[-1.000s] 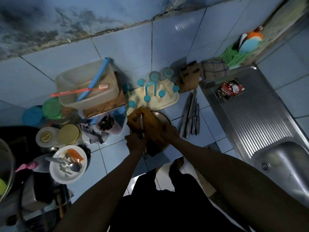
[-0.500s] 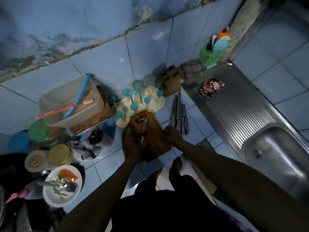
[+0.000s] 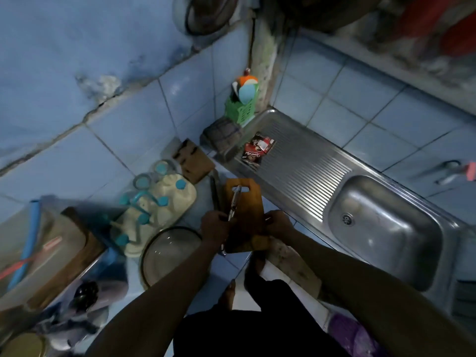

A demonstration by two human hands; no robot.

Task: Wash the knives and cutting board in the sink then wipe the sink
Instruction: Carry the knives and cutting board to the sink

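Observation:
A brown wooden cutting board (image 3: 247,202) with a handle slot is held over the blue tiled counter, just left of the steel sink. My left hand (image 3: 215,228) grips its left edge together with a metal knife (image 3: 235,202) that lies along the board. My right hand (image 3: 277,224) grips the board's right edge. Another dark-handled knife (image 3: 215,193) shows just left of the board. The sink's basin (image 3: 386,228) with its drain (image 3: 347,218) lies to the right, and the ribbed drainboard (image 3: 304,163) runs behind it.
A glass lid (image 3: 167,251) lies left of my hands. Behind it stand a cream rack with blue pegs (image 3: 164,199) and a wooden knife block (image 3: 193,161). A folded cloth (image 3: 224,135), green utensil basket (image 3: 240,108) and red sachet (image 3: 257,149) sit near the drainboard. The tap (image 3: 450,168) is at far right.
Both hands have carried the cutting board and knife rightward toward the sink. The view has swung right, so the glass lid under the board is now uncovered and the basin is in fuller view.

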